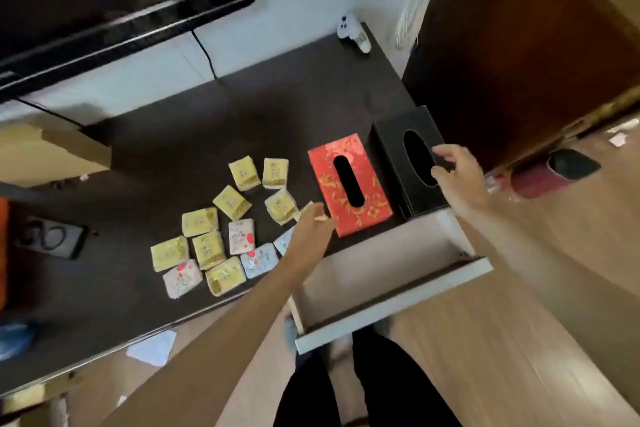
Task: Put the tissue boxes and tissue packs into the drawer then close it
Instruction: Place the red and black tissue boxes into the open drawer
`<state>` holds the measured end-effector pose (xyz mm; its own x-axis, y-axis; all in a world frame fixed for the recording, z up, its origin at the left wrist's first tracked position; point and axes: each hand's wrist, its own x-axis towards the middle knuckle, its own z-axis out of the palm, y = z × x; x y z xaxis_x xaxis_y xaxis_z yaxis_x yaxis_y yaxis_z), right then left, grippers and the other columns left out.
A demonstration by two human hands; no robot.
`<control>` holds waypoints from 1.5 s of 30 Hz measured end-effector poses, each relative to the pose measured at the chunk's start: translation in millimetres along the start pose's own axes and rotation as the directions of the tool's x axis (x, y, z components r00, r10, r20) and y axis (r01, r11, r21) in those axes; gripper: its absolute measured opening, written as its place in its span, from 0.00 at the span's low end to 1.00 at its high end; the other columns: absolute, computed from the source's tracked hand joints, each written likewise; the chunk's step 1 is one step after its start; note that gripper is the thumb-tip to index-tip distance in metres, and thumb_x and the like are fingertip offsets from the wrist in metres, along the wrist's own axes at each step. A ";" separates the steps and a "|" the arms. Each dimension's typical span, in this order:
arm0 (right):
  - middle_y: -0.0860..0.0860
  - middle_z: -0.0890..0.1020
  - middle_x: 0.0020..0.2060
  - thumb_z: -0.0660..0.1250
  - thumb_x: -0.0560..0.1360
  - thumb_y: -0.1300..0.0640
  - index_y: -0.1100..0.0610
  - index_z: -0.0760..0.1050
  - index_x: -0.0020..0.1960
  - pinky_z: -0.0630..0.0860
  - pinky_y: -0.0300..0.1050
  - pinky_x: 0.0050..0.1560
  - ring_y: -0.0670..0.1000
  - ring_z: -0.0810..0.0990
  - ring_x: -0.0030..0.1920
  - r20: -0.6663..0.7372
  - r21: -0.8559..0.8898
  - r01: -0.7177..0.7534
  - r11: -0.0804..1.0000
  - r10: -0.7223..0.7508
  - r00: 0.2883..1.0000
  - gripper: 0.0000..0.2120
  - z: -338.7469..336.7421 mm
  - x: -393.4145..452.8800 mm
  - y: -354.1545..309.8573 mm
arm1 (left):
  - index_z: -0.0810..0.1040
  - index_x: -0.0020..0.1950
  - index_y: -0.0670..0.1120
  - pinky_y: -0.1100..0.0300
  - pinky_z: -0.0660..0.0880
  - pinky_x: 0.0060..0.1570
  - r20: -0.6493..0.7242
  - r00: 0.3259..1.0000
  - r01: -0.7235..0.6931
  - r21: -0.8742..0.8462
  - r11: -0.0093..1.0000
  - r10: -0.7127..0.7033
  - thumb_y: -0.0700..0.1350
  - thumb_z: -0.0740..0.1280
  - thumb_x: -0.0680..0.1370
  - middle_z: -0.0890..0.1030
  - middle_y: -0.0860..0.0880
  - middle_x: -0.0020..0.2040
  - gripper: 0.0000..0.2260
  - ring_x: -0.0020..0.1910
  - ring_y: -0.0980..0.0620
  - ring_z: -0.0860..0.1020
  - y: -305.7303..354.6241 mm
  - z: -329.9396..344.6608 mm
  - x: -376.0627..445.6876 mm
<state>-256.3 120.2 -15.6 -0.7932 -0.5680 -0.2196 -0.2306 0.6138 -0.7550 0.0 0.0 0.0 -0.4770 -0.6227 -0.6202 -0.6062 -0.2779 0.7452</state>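
Observation:
A red floral tissue box (349, 184) and a black tissue box (405, 163) lie side by side on the dark cabinet top (173, 135), above the pulled-out white drawer (391, 302), which is bare inside. Several yellow tissue packs (232, 202) and white printed packs (241, 236) are scattered left of the boxes. My left hand (310, 230) hovers at the red box's near left corner, fingers apart, covering a pack or two. My right hand (457, 177) reaches over the black box's right edge, fingers spread and curling at it, not clearly gripping.
A television (104, 3) hangs at the back left, with a white game controller (353, 33) at the cabinet's far corner. A cardboard box (52, 152) and a power strip (52, 236) sit at the left. A red bin (554, 173) stands on the wood floor to the right.

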 end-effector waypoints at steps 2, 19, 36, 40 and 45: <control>0.58 0.77 0.67 0.70 0.76 0.63 0.58 0.75 0.71 0.70 0.47 0.66 0.59 0.74 0.70 -0.021 -0.119 0.026 0.993 -0.028 0.999 0.23 -0.1 26.5 8.6 | 0.74 0.56 0.50 0.61 0.75 0.49 -0.103 0.989 -0.103 0.047 0.994 0.108 0.42 0.66 0.75 0.78 0.46 0.56 0.10 0.50 0.56 0.78 10.8 14.2 28.2; 0.49 0.82 0.53 0.71 0.73 0.52 0.52 0.76 0.62 0.79 0.56 0.58 0.57 0.82 0.54 0.062 -0.084 -0.265 0.961 0.270 0.961 0.18 23.5 77.3 71.6 | 0.68 0.65 0.45 0.50 0.76 0.53 -0.492 0.861 0.121 -0.053 0.991 -0.131 0.39 0.71 0.71 0.76 0.49 0.54 0.23 0.56 0.45 0.78 13.3 65.5 133.2; 0.40 0.86 0.40 0.74 0.64 0.56 0.45 0.79 0.52 0.79 0.36 0.38 0.40 0.85 0.39 -0.077 0.349 -0.371 0.861 0.421 0.904 0.17 -10.5 -15.5 117.1 | 0.58 0.72 0.57 0.66 0.70 0.55 -0.480 0.877 -0.090 -0.220 0.971 -0.027 0.34 0.71 0.69 0.72 0.64 0.55 0.38 0.51 0.73 0.73 -26.9 110.0 24.5; 0.41 0.87 0.41 0.74 0.63 0.56 0.46 0.81 0.53 0.80 0.36 0.42 0.41 0.86 0.43 -0.100 0.352 -0.386 0.853 0.444 0.890 0.19 6.0 -39.8 142.2 | 0.55 0.76 0.60 0.51 0.66 0.70 -0.438 0.894 -0.010 -0.227 0.974 -0.092 0.35 0.71 0.70 0.68 0.57 0.70 0.42 0.69 0.53 0.69 -60.0 126.4 12.1; 0.42 0.86 0.44 0.72 0.65 0.62 0.49 0.80 0.58 0.78 0.35 0.46 0.39 0.85 0.46 -0.124 0.328 -0.277 0.903 0.332 0.935 0.23 27.8 -57.5 165.8 | 0.49 0.77 0.63 0.45 0.64 0.72 -0.385 0.923 -0.048 -0.164 0.985 -0.020 0.44 0.72 0.75 0.64 0.56 0.75 0.41 0.74 0.53 0.64 -100.1 148.6 0.6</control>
<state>-233.3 239.5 -145.3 -0.8879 -0.2596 -0.3798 0.1967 0.5320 -0.8236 -34.1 136.1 -111.4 -0.1830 -0.8508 -0.4925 -0.4698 -0.3644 0.8041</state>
